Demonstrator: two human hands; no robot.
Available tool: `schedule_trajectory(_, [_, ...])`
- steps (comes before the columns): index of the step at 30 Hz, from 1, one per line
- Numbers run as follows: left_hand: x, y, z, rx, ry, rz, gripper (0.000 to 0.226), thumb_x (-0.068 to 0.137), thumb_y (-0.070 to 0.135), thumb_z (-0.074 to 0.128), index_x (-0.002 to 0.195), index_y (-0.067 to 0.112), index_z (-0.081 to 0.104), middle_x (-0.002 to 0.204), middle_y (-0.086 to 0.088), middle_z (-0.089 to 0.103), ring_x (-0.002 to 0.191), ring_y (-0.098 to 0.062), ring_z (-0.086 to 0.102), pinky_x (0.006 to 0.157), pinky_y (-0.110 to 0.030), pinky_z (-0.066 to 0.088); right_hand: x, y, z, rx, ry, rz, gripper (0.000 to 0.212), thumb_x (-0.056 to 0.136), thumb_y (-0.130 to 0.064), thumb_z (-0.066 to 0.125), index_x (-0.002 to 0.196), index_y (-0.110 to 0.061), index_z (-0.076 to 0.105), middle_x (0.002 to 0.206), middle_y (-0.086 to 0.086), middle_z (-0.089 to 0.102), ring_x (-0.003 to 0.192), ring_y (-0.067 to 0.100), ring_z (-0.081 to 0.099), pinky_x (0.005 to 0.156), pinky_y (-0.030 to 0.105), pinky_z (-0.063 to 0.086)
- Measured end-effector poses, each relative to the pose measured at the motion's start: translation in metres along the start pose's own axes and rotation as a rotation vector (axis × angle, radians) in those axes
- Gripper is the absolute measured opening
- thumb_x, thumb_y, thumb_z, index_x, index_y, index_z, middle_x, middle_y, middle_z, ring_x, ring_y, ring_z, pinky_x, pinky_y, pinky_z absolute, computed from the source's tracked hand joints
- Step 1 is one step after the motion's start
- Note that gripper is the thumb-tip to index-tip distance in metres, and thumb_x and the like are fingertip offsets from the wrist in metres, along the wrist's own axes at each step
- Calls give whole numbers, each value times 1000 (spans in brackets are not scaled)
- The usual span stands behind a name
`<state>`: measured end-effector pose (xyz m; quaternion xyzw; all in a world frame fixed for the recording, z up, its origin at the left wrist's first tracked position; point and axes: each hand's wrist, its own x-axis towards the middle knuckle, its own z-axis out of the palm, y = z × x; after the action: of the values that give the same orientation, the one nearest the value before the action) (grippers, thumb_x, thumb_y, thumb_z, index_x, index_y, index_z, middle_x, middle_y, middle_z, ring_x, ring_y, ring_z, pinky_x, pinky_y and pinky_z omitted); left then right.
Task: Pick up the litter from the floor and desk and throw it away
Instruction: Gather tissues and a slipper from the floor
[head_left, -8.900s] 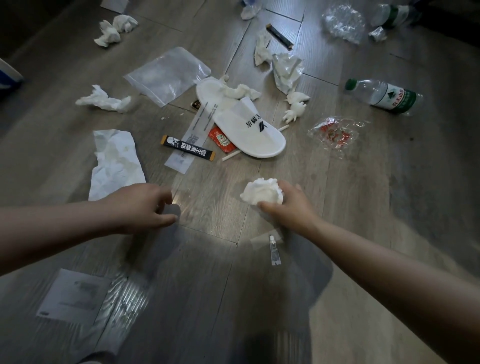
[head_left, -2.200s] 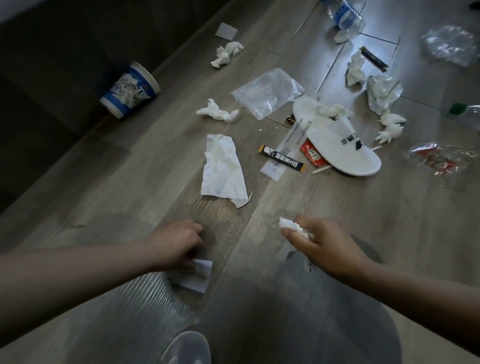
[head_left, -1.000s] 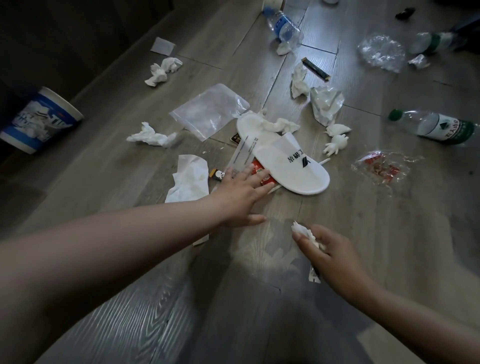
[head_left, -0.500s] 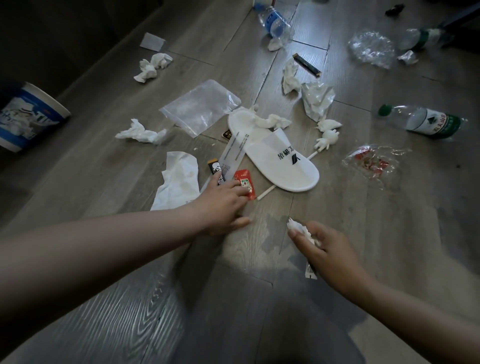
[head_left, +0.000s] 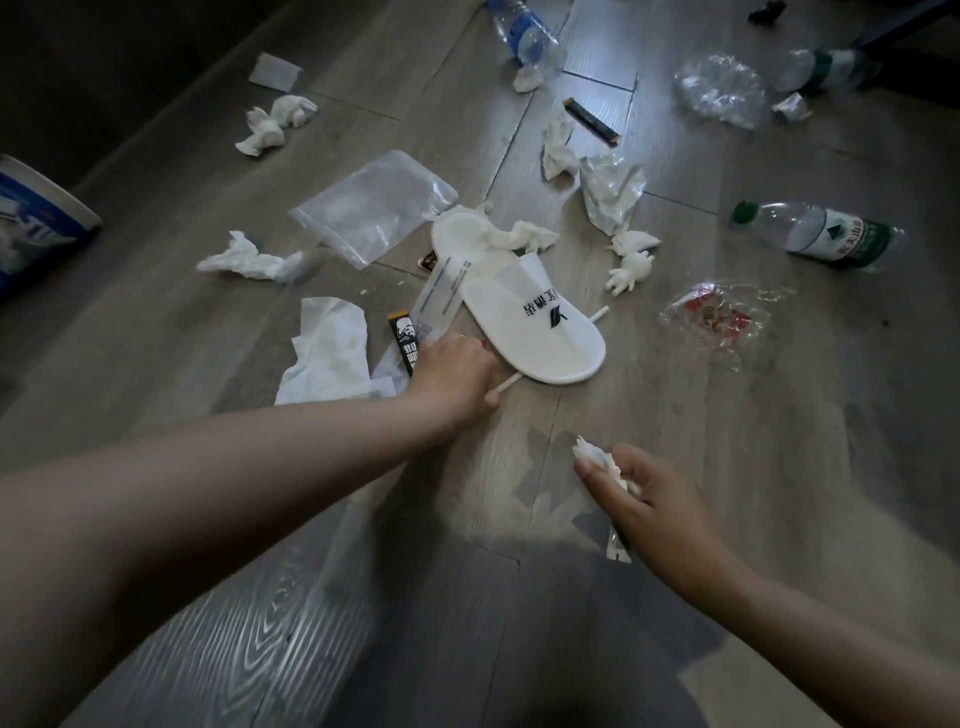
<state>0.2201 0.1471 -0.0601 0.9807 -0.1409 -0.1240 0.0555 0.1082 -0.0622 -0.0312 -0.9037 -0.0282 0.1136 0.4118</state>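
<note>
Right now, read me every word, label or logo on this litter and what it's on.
"农夫山泉", likely: green-labelled bottle.
White slipper: black characters and a logo, upside down, unreadable.
Black sachet: white characters, face logo, blurred.
Clear wrapper: fine print, too small.
Blue cup: print blurred.

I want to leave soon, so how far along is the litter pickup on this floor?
Early. Nothing shows as thrown away yet. In hand: the right hand grips a crumpled tissue; the left hand is down among litter beside the slipper, its grasp hidden. Left: the clear bag, flat tissue, black sachet, green-label bottle and more tissues.
</note>
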Motion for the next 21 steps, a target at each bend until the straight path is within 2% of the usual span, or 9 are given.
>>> schedule_trajectory(3, [-31,-16,-1,28,-41,28,25,85,38,57,91,17,70,100,-4,63,100,-24,56,91,-39,43,-2,2,1,-19,-11,5,40,90,-56,50,59,-30,45,53,-14,47,48,1,43,48,19,34])
schedule_trajectory(7, [-54,-26,-1,-89,-11,-20,26,85,45,58,93,21,65,102,-1,61,102,-23,54,91,-39,43,4,-9,3,-55,-30,7,44,92,-51,52,60,-21,43,52,-14,46,48,1,42,47,19,30])
schedule_trajectory(11, [-35,-15,-9,-40,46,-48,32,84,48,60,99,20,62,107,-4,60,105,-27,53,88,-36,41,11,-26,4,-9,-25,-38,41,93,-44,54,57,-28,44,51,-16,48,48,0,43,47,15,32])
schedule_trajectory(16, [-8,-3,-8,99,36,-50,33,84,48,61,99,18,66,108,-7,62,104,-30,55,86,-38,39,5,-29,-3,3,-18,-60,37,94,-43,54,58,-40,49,53,-17,48,50,0,43,48,17,31])
schedule_trajectory(21, [1,-3,2,111,15,-34,31,87,41,61,100,13,67,108,-10,62,104,-30,55,87,-37,42,-14,-11,-9,-29,-13,3,40,93,-48,53,57,-31,46,52,-14,46,48,2,41,48,20,29])
